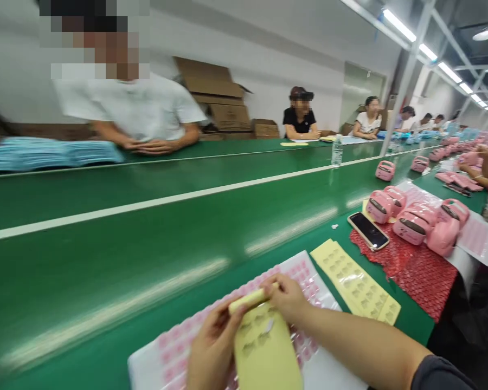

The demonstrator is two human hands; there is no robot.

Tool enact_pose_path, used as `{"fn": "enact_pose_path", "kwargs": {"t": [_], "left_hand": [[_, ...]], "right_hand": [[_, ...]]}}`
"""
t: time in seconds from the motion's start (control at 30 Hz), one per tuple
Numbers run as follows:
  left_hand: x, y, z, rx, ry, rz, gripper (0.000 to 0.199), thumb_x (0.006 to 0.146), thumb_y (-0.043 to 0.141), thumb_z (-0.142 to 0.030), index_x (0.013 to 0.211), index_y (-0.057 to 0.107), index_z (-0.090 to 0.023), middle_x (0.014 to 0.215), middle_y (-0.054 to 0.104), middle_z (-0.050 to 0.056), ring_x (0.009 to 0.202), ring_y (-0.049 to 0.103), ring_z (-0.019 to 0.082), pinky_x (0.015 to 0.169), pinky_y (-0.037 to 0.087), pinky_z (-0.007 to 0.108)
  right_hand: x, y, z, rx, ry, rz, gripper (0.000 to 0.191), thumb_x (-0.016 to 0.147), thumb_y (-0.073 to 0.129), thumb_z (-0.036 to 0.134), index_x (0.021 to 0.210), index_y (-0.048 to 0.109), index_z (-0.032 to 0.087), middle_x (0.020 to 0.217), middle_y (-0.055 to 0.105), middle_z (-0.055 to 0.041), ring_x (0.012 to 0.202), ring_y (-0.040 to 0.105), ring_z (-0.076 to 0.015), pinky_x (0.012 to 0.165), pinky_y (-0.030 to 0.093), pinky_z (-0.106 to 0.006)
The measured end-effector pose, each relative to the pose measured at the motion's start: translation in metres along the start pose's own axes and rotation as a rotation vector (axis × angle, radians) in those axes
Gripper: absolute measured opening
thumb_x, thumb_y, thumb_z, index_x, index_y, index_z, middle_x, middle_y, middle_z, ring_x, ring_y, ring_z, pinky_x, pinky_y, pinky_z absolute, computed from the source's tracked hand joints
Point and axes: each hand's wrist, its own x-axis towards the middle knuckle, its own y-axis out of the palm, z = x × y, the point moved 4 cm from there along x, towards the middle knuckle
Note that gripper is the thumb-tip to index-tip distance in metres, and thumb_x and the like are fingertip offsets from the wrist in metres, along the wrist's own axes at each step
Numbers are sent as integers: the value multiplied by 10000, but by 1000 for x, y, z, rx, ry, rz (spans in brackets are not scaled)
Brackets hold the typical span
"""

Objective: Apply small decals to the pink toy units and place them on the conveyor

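A yellow sticker sheet (266,360) with a few grey stickers is held between my two hands, its far edge curled over. My left hand (213,346) grips the left side of the curl, thumb on top. At the curl's right end, my right hand (287,298) pinches the sheet. A small white piece (269,326) lies on its surface. Beneath the hands is a white sheet with rows of pink stickers (179,352). More yellow sticker sheets (355,281) rest on the green table just right of it.
Right of the sheets are a phone (368,230), red bubble wrap (421,273) and several pink cases (415,222). A bottle (337,151) stands on the green surface (146,254). People sit across, near blue stacked pieces (52,153); another person's hands (486,168) are at right.
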Motion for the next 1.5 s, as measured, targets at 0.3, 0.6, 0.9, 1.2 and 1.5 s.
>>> {"fn": "enact_pose_path", "kwargs": {"t": [0.3, 0.6, 0.9, 1.2, 1.5], "left_hand": [[-8, -2, 15, -163, -75, 108, 565, 465, 703, -617, 743, 543, -152, 621, 570, 5, 499, 500, 129, 458, 413, 224], [-16, 0, 18, -179, -117, 178, 530, 533, 647, -645, 679, 532, -149, 552, 543, 5, 481, 498, 135, 433, 382, 215], [-14, -4, 16, -212, -40, 100, 491, 495, 720, -566, 690, 557, -146, 577, 529, -6, 479, 466, 103, 425, 377, 192], [-13, -7, 23, -187, -23, 12, 498, 544, 661, -620, 621, 488, -159, 505, 462, -34, 441, 406, 88, 406, 352, 190], [-14, -7, 22, -163, -28, 32, 508, 569, 642, -626, 572, 438, -160, 480, 429, -43, 419, 384, 79, 387, 332, 182]], "right_hand": [[-15, 0, 2, 177, -25, 135, 510, 602, 591, 622, 906, 524, 218, 793, 507, 1, 683, 502, -145, 617, 410, -264], [-19, -1, 0, 160, 99, 86, 523, 585, 507, 717, 617, 461, 197, 516, 437, 38, 467, 421, -120, 462, 328, -251], [-22, -1, 1, 100, 97, 110, 590, 587, 414, 778, 532, 459, 192, 452, 407, 34, 427, 398, -115, 432, 292, -249], [-26, 2, -2, 64, 2, 246, 502, 690, 436, 680, 626, 492, 185, 571, 462, 22, 519, 436, -118, 489, 341, -246], [-24, 1, 0, 109, 96, 206, 492, 628, 513, 663, 613, 510, 171, 561, 504, 17, 522, 457, -121, 502, 351, -251]]}}
